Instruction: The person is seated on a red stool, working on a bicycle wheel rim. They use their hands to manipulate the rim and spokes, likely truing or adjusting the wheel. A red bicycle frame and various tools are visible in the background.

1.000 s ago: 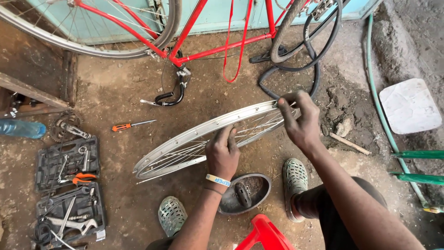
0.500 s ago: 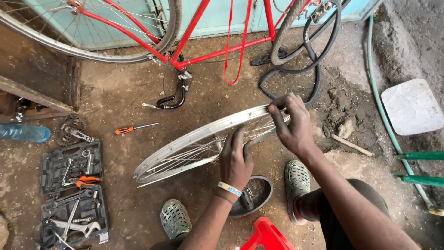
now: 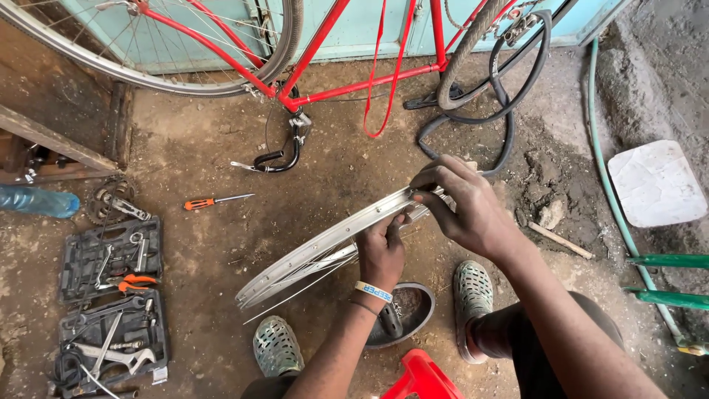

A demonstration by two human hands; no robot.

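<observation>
A silver spoked bicycle wheel rim [image 3: 310, 255] is held edge-on above the dirt floor, tilted up to the right. My left hand [image 3: 380, 251] grips the rim near its middle from below, a wristband on the wrist. My right hand [image 3: 465, 207] pinches the rim's upper right end between fingers and thumb. Loose spokes hang under the rim. My feet in grey perforated clogs [image 3: 277, 346] rest below it.
A red bicycle frame [image 3: 310, 52] stands upside down at the back, with black tubes [image 3: 502, 118] beside it. An orange-handled screwdriver [image 3: 214, 201], open tool cases [image 3: 111, 255], a dark bowl [image 3: 402, 314], a red stool [image 3: 421, 378], a green hose [image 3: 613, 214] and a white slab [image 3: 653, 183] lie around.
The rim has turned in my hands and come nearer. My right hand slid along its upper edge, my left hand shifted its grip below.
</observation>
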